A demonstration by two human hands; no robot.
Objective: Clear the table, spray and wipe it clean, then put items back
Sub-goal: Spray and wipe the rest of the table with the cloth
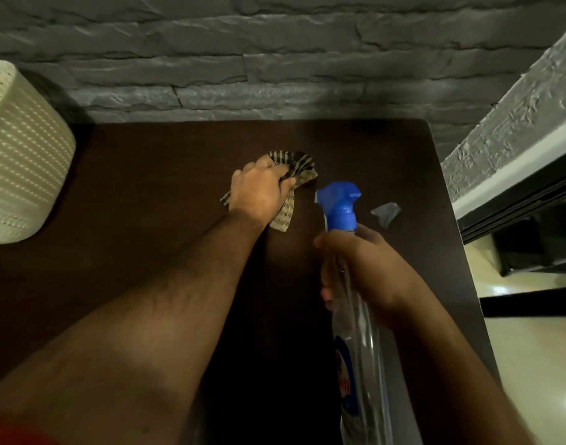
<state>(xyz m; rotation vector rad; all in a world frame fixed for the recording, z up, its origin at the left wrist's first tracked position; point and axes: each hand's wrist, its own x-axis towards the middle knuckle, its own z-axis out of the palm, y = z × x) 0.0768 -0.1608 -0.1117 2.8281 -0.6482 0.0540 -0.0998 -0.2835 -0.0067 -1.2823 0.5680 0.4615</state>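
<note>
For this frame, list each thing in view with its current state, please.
left hand: grips the cloth on the table
checked cloth: bunched, pressed to the tabletop
right hand: holds the spray bottle
spray bottle: raised, blue nozzle pointing forward
table: dark, mostly bare
white basket: at the table's left edge

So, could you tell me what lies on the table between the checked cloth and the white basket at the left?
Nothing: in the head view, only bare dark tabletop lies between the checked cloth, gripped by the left hand, and the white basket.
</note>
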